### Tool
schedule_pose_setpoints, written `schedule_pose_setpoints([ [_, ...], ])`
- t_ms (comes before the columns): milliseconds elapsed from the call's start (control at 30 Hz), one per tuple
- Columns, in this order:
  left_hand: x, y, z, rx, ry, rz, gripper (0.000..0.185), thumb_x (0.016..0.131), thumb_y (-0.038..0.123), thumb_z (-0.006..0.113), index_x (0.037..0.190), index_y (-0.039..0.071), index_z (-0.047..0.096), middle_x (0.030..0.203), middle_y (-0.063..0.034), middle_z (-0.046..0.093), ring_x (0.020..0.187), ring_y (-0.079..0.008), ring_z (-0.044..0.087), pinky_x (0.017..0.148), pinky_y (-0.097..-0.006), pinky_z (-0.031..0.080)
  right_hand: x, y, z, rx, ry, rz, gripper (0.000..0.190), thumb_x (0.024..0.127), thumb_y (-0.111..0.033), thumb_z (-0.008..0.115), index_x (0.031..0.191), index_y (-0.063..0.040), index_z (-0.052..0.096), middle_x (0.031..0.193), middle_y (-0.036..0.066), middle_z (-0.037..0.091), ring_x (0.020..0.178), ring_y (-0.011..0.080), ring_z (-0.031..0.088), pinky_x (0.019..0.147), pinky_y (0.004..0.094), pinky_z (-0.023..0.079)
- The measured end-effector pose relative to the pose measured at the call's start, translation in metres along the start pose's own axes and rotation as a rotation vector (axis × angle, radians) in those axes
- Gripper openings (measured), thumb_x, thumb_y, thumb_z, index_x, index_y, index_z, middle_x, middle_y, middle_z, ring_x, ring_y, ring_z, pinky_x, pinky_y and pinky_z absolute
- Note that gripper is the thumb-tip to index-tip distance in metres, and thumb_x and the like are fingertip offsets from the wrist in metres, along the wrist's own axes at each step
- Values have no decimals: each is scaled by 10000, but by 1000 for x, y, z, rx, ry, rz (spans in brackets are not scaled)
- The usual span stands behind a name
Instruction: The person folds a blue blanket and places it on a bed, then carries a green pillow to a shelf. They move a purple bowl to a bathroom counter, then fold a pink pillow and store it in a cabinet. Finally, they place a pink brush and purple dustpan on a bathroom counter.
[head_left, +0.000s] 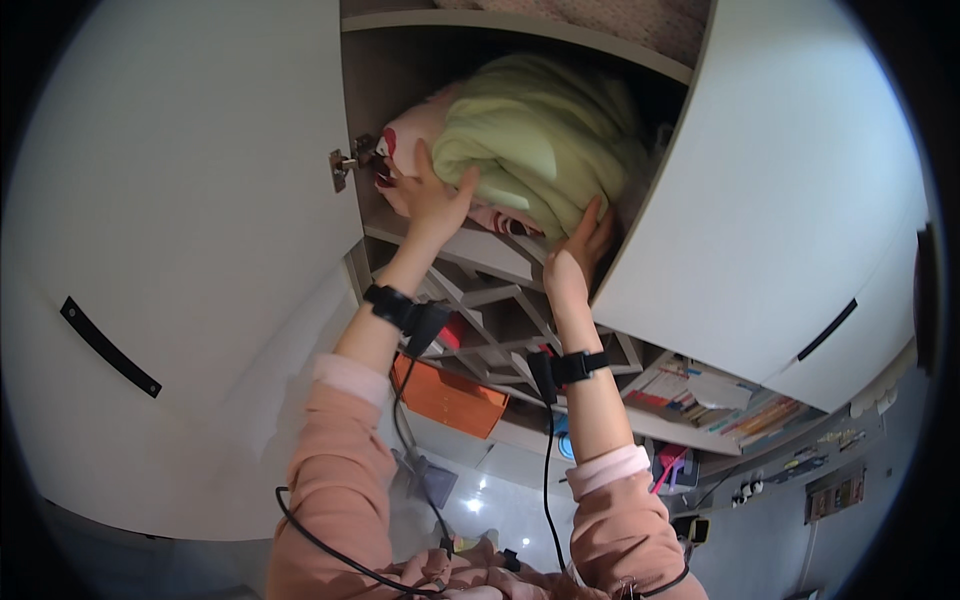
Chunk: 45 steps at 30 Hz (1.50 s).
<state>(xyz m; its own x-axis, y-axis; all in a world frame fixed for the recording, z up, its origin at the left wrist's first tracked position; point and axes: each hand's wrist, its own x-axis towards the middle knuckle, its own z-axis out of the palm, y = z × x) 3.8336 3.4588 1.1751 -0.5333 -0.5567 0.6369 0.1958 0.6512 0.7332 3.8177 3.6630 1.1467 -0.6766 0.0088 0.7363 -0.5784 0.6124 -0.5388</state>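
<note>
A folded light-green blanket (525, 135) sits in an open cupboard compartment, on top of a pink cloth with dark red patterns (405, 142). My left hand (435, 199) lies spread at the front left of the pile, its thumb by the green fold and its fingers over the pink cloth. At the lower right corner of the green blanket, my right hand (589, 240) rests against its side with the fingers somewhat apart. Neither hand visibly closes around the fabric. The back of the pile is in shadow.
An open white door (187, 187) stands on the left, its metal hinge (345, 169) beside the pile. Another white door (765, 187) is on the right. Below are a lattice shelf (495, 307), an orange drawer (450, 397) and books (690, 390). Black cables (547, 465) hang from both wrist straps.
</note>
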Motion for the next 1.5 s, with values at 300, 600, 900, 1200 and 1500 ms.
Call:
schedule_pose_setpoints([
  [300, 71, -33, 38, 140, 13, 198, 637, 849, 327, 570, 1373, 29, 364, 1336, -252, 425, 1217, -386, 430, 1032, -422, 330, 4, -3, 0, -37, -77, -7, 823, 712, 204, 327, 1471, -75, 174, 1494, 258, 109, 1376, 432, 116, 1125, 467, 147],
  [600, -40, 27, -84, 172, -35, 404, 687, 852, 237, 619, 1403, 0, 286, 1419, -396, 176, 1291, -493, 326, 1039, -454, 339, 2, -7, -2, -120, -29, -3, 894, 672, 198, 364, 1486, -103, 148, 1511, 236, 99, 1382, 437, 113, 1130, 477, 152],
  [900, -207, 50, -279, 479, 448, 247, 671, 842, 169, 632, 1384, -24, 285, 1477, -224, 211, 1367, -362, 231, 1108, -471, 190, 0, -4, -4, -196, 28, -92, 781, 728, 58, 517, 1446, -34, 224, 1473, 267, 171, 1370, 445, 163, 1118, 503, 178],
  [1200, -239, -10, -327, 255, 481, -143, 687, 856, 142, 615, 1405, -20, 234, 1435, -193, 276, 1335, -318, 297, 1087, -468, 234, -50, -3, -14, -401, -179, -533, 484, 877, -370, 542, 1195, -6, 512, 1227, 134, 524, 1229, 270, 437, 1059, 443, 313],
  [1500, -239, 19, -346, 370, 354, -237, 321, 853, 158, 632, 1109, -7, 530, 1042, -138, 515, 985, -255, 513, 863, -379, 397, -55, -4, -32, -292, -271, -457, 679, 753, -445, 662, 1230, 5, 486, 1237, 193, 510, 1201, 326, 459, 1048, 445, 331],
])
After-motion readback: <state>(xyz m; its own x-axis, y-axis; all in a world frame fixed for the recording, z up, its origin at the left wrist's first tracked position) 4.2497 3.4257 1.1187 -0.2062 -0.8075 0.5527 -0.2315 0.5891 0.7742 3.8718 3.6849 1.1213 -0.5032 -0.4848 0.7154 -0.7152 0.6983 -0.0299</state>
